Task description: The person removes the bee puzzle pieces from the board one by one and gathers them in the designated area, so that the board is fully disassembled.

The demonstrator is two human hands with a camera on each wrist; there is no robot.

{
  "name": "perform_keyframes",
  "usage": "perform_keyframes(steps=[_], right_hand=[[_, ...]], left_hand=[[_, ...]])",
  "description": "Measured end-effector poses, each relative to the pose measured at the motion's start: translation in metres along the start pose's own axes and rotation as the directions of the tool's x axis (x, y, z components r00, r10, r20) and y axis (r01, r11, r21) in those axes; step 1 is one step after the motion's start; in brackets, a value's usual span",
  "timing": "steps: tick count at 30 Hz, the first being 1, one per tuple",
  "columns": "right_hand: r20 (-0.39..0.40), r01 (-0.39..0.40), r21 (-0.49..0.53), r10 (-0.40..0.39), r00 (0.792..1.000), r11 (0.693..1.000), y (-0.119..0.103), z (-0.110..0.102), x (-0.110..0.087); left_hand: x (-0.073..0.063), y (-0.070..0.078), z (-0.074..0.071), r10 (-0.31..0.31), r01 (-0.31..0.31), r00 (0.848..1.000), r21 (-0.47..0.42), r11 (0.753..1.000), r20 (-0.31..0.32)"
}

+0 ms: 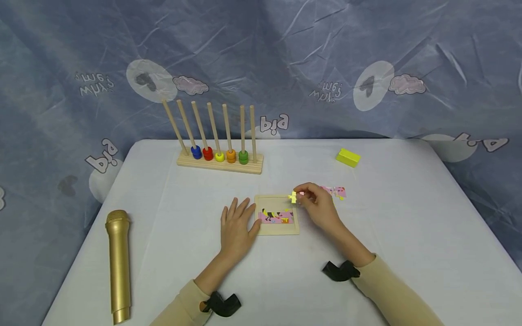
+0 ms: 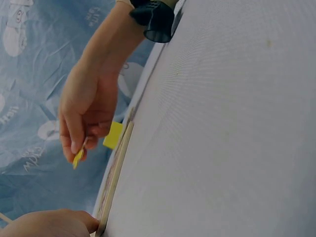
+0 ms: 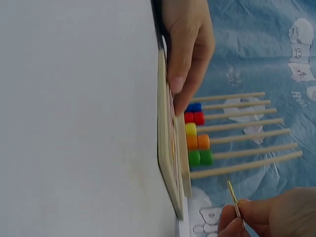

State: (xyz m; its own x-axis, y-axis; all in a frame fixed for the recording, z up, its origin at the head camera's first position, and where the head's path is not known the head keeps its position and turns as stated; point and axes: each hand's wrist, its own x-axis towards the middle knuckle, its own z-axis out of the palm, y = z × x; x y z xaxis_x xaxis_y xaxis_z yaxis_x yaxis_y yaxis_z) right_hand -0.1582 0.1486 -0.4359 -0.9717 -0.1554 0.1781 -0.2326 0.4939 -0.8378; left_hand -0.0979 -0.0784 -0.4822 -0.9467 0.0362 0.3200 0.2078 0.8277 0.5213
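A shallow wooden puzzle tray lies on the white table, its lower part filled with pink pieces bearing a yellow and black picture. My left hand rests flat with spread fingers, thumb and fingertips at the tray's left edge. Above the tray's upper right corner, my right hand pinches a yellow and pink puzzle piece between thumb and fingers. In the right wrist view the piece is seen edge-on, raised off the table. Beyond the right hand lie loose pink puzzle pieces, partly hidden by its knuckles.
At the back left stands a wooden peg rack with coloured rings on several of its upright pegs. A yellow block lies at the back right. A gold microphone lies along the left side. Patterned blue-grey cloth hangs behind the table.
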Motion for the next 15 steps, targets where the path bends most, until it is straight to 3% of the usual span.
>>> perform_keyframes(steps=[6, 15], right_hand=[[-0.059, -0.027, -0.064, 0.023, 0.998, 0.998, 0.024, -0.036, -0.007], [-0.153, -0.159, -0.167, 0.133, 0.979, 0.973, 0.053, -0.083, -0.019]], left_hand=[[0.000, 0.001, 0.000, 0.004, -0.004, 1.000, -0.002, 1.000, 0.003], [0.000, -0.002, 0.002, 0.015, -0.015, 1.000, -0.002, 1.000, -0.010]])
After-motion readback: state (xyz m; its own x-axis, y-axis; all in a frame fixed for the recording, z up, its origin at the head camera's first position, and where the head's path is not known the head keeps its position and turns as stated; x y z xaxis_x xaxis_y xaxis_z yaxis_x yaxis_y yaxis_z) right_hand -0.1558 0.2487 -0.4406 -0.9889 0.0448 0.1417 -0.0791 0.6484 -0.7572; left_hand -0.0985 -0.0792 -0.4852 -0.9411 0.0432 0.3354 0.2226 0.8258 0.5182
